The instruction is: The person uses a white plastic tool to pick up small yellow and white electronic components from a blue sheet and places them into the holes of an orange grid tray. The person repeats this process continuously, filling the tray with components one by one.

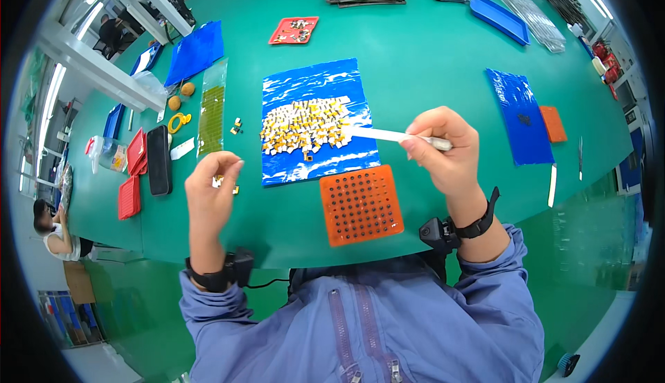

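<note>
My right hand (445, 149) pinches a long flat white stick (377, 133) by its thicker end. The stick's far tip reaches the right side of a pile of small white and yellow pieces (305, 126). These pieces lie spread over a shiny blue sheet (312, 81). Left of the sheet, my left hand (210, 187) hovers with fingers curled and thumb and fingertips drawn together; whatever may be between them is hidden. Several small pieces (236, 190) lie beside that hand. Close to me, below the sheet, sits an orange tray (331, 234) with rows of dark round spots.
A red tray (278, 36) of small parts lies beyond the sheet. On the left are a black case (160, 161), red trays (129, 198) and yellow scissors (179, 122). To the right are another blue sheet (512, 99), an orange block (553, 124) and tweezers (580, 158).
</note>
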`<state>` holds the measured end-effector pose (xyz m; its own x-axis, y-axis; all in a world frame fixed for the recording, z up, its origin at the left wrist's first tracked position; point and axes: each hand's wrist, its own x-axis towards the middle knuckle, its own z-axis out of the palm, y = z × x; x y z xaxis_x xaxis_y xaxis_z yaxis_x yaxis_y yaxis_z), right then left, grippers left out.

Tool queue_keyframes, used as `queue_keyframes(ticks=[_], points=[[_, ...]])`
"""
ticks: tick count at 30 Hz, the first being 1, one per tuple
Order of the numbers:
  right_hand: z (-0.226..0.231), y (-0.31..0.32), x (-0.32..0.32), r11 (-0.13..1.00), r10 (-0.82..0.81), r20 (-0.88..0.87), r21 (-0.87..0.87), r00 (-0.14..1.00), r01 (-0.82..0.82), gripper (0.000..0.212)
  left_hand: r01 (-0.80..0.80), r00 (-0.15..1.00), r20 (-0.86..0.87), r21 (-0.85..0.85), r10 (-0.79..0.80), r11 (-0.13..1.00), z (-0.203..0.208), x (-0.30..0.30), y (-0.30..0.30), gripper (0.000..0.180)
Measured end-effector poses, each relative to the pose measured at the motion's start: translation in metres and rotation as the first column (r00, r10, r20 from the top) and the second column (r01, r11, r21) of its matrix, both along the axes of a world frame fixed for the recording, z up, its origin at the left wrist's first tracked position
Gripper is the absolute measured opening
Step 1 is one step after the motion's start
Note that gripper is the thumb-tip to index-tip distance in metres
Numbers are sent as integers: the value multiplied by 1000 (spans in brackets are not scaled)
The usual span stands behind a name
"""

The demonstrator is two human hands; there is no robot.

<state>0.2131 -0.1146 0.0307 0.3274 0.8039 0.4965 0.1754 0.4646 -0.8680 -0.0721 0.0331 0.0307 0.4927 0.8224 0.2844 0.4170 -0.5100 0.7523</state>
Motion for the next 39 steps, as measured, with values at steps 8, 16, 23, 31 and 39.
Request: queue_keyframes(ticks=[8, 16, 23, 31, 39], points=[[13, 0, -7, 985, -79, 212, 165, 974, 44, 8, 279, 869, -481, 283, -116, 918, -2, 10, 15, 13], [10, -5, -7, 989, -10, 109, 149, 994, -7, 9, 405, 830, -426, 13, -361, 914, -29, 83, 11, 10], [11, -10, -7, 987, 9, 254, 154, 967, -50, 17, 428, 851, -377, 97, -365, 898, -31, 77, 11, 10], [6, -6, -12, 964, 31, 405, 228, 914, -133, 18, 316, 948, 81, -386, -309, 867, 6, 60, -9, 2], [8, -5, -10, 973, 68, 439, 169, 896, -156, 25, 481, 867, 390, -499, -309, 720, 17, 60, -33, 12]])
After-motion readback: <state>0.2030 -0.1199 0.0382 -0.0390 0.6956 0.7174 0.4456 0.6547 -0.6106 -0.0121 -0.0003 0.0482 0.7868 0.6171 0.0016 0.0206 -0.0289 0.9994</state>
